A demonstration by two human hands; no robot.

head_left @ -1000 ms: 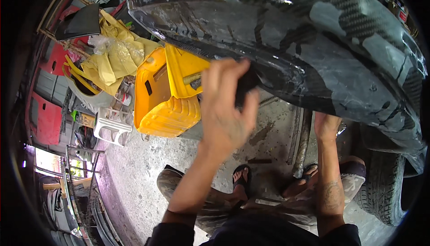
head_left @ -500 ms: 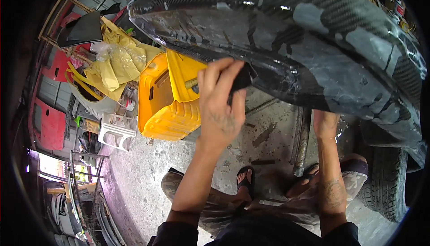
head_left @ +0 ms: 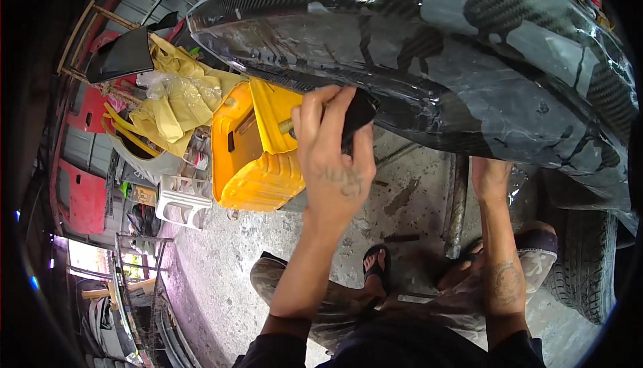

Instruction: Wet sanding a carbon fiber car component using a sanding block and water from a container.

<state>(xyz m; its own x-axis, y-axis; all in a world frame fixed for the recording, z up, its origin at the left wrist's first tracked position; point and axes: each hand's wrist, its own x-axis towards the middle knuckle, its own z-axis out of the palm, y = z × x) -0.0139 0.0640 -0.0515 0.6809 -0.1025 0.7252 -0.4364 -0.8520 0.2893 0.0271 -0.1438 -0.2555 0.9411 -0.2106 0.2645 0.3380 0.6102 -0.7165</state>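
Panel (head_left: 402, 53), dark, at 1 o'clock | our left hand (head_left: 336, 167): fingers gripping black pad (head_left: 362, 111) | our right hand (head_left: 491, 179): fingers hidden by it; we can't tell

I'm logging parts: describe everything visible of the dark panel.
The dark panel is long, curved, glossy, woven like carbon fibre on top, patched grey and black below. It spans the upper view, above the floor. The right hand goes behind its lower edge; the left hand holds a black piece beside it; contacts unclear.
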